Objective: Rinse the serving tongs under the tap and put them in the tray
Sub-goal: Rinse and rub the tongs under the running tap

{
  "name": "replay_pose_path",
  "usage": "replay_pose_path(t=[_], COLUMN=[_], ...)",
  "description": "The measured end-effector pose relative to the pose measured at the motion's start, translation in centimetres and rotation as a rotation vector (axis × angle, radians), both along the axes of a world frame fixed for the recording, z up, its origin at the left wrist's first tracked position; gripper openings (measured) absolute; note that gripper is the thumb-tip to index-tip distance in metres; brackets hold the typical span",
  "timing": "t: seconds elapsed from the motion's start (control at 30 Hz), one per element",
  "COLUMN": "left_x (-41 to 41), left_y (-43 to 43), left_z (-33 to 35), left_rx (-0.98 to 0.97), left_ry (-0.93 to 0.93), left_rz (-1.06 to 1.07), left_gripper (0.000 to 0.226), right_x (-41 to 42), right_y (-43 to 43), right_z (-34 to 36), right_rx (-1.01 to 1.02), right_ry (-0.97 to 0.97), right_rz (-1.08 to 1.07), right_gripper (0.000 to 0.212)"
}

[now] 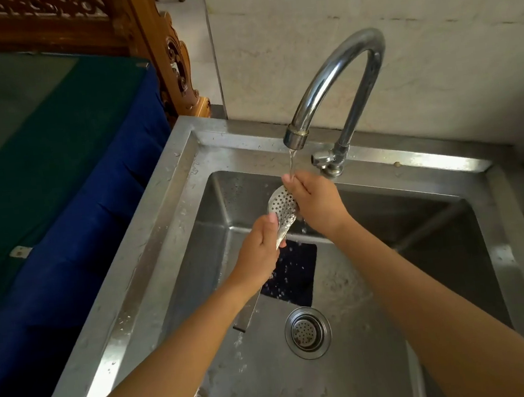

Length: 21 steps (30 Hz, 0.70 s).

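Steel serving tongs (pixel 282 204) with a perforated spoon-shaped head are held over the steel sink (pixel 169 188), right under the curved tap (pixel 331 74). A thin stream of water runs from the spout onto the tongs' head and my fingers. My left hand (pixel 260 252) grips the tongs' arms below the head; their handle end sticks out under my left wrist. My right hand (pixel 311 204) wraps its fingers over the head's right side. Drops fall into the basin. No tray is in view.
The round drain strainer (pixel 307 332) sits in the basin floor, with a dark rectangular patch (pixel 294 272) just behind it. A table covered in blue and green cloth (pixel 57 174) stands left of the sink. Carved wooden furniture (pixel 153 41) and a pale wall (pixel 397 22) lie behind.
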<state>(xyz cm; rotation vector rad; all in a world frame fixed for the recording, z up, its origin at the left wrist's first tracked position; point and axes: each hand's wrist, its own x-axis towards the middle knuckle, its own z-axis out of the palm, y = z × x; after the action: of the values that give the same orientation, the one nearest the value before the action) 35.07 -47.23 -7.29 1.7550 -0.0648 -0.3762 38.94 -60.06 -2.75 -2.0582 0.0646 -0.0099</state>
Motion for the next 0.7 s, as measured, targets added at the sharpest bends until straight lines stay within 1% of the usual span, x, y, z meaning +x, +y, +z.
replay_pose_path(t=[0.07,0.13,0.2,0.27,0.3,0.37,0.4,0.43,0.5,0.53,0.57,0.6,0.63,0.67,0.7], left_x=[0.0,0.0,0.3,0.5,0.6,0.7,0.5,0.4,0.2,0.0,-0.1,-0.2,-0.2,-0.3,-0.3], left_y=[0.3,0.7,1.0,1.1,1.1,1.2,1.4,1.7,2.5,2.7,2.8,2.9,2.8,2.8,2.8], left_z=[0.2,0.2,0.1,0.3,0.4,1.0,1.2,1.2,1.3,1.4,1.7,2.1,2.5,2.9,3.2], left_rx=[-0.028,-0.043,-0.040,-0.019,-0.008,0.030,0.081,0.169,0.351,0.386,0.380,0.318,0.224,0.137,0.110], left_ry=[0.011,0.051,0.124,0.185,0.192,0.145,0.067,-0.063,-0.341,-0.402,-0.391,-0.328,-0.245,-0.178,-0.157], left_rz=[0.012,0.033,0.036,0.011,-0.003,-0.046,-0.071,-0.087,-0.070,-0.047,-0.021,0.007,0.015,0.019,0.024], left_gripper=[0.037,0.045,0.055,0.065,0.066,0.058,0.051,0.044,0.027,0.020,0.015,0.014,0.015,0.016,0.015], right_x=[-0.2,-0.5,-0.7,-0.6,-0.6,-0.4,-0.3,-0.2,0.0,0.0,-0.1,-0.3,-0.5,-0.6,-0.7], right_y=[0.3,0.4,0.4,0.5,0.7,1.1,1.3,1.4,1.3,1.2,1.1,1.1,1.3,1.4,1.6], right_z=[-0.2,-0.5,-0.6,-0.5,-0.4,-0.5,-0.4,-0.3,-0.1,0.1,0.2,0.4,0.5,0.6,0.6], right_rx=[0.004,0.009,0.014,0.026,0.028,0.102,0.167,0.214,0.229,0.230,0.252,0.302,0.351,0.383,0.400], right_ry=[0.015,0.097,0.163,0.123,0.088,0.078,0.081,0.080,0.084,0.095,0.103,0.121,0.145,0.160,0.167], right_rz=[0.008,0.122,0.211,0.148,0.084,-0.067,-0.136,-0.196,-0.244,-0.223,-0.169,-0.088,0.003,0.077,0.117], right_gripper=[0.032,0.018,0.022,0.009,0.013,0.028,0.031,0.033,0.032,0.028,0.022,0.012,0.011,0.024,0.034])
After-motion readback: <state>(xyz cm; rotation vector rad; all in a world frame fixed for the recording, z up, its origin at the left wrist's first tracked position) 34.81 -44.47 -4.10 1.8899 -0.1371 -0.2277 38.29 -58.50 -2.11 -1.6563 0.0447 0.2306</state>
